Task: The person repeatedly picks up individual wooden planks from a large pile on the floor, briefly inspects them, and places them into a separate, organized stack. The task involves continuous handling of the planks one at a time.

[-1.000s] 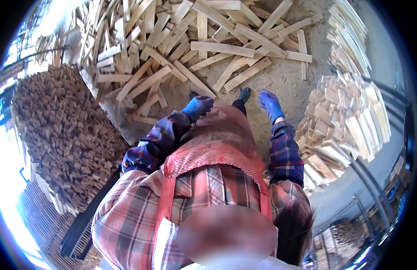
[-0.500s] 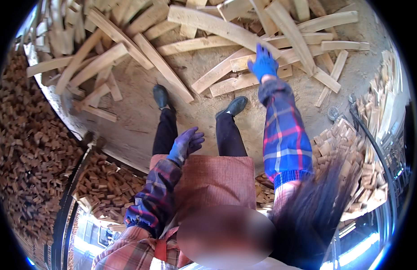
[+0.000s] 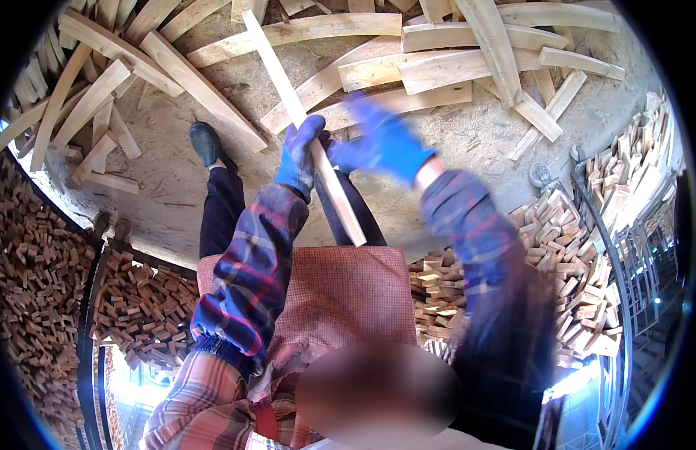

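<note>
My left hand (image 3: 301,156), in a blue and purple glove, is closed round a long, pale wooden board (image 3: 276,66). The board slants from the upper left, over the loose lumber, down toward my apron; its near end hangs free. Just right of it is my right hand (image 3: 389,142), in a blue glove and blurred by motion. Its thumb and fingers look spread apart, and nothing shows between them. A stretch of dusty ground lies below both hands, with one dark shoe (image 3: 206,144) at the left; my other foot is mostly hidden behind the hands and board.
Loose boards (image 3: 438,71) lie crossed over one another ahead, and more boards (image 3: 93,97) are heaped at the left. Short cut blocks fill a large pile (image 3: 40,300) at the left and another (image 3: 573,262) at the right, beside a dark metal rail (image 3: 614,262).
My left hand has moved up and forward and now holds a board. My right hand has come back from the lumber toward the middle. The view has shifted to the right.
</note>
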The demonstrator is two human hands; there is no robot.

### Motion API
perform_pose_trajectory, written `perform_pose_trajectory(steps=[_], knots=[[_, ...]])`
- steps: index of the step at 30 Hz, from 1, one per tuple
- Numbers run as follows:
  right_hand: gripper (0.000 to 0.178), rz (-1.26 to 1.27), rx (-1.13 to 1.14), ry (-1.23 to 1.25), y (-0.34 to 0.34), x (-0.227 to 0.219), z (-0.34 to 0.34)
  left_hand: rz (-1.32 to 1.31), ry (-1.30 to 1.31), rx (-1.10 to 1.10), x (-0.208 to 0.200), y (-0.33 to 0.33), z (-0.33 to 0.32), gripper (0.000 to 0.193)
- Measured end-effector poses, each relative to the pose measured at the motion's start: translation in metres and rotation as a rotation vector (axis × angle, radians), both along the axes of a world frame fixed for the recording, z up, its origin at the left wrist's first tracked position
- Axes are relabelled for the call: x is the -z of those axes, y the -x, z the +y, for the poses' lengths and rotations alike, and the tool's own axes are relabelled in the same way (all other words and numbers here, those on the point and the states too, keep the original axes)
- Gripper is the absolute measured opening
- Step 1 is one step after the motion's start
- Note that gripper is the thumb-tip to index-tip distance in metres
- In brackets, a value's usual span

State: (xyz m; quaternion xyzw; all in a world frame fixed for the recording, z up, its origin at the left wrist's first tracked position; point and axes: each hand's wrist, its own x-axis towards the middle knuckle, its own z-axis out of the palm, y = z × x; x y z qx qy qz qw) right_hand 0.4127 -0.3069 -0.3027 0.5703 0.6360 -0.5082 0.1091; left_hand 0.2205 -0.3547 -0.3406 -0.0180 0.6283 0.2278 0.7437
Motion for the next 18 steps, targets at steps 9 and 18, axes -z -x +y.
perform_pose_trajectory(steps=[9, 18], knots=[[0.093, -0.713, 0.266, -0.246, -0.269, 0.116, 0.08, -0.085, -0.018, 0.021, -0.049, -0.017, -0.007, 0.068], [0.078, 0.642, 1.053, 0.529, -0.046, 0.008, -0.012, -0.088, -0.273, 0.676, -0.085, -0.018, 0.035, 0.083]])
